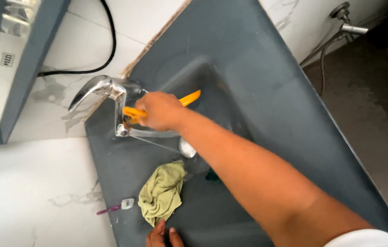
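Behind right hand (161, 111), yellow tool (189, 99) half hidden

green cloth (162, 192) on sink | pink toothbrush (111, 208) | black cable (107, 45) | angle valve (345, 20)

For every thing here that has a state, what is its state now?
Right hand: closed on the yellow tool.
Yellow tool: held against the tap base.
Tap: no water seen running.
Cloth: crumpled, lying on the sink.
Left hand: resting on the sink edge, holding nothing.
Toothbrush: lying flat beside the cloth.
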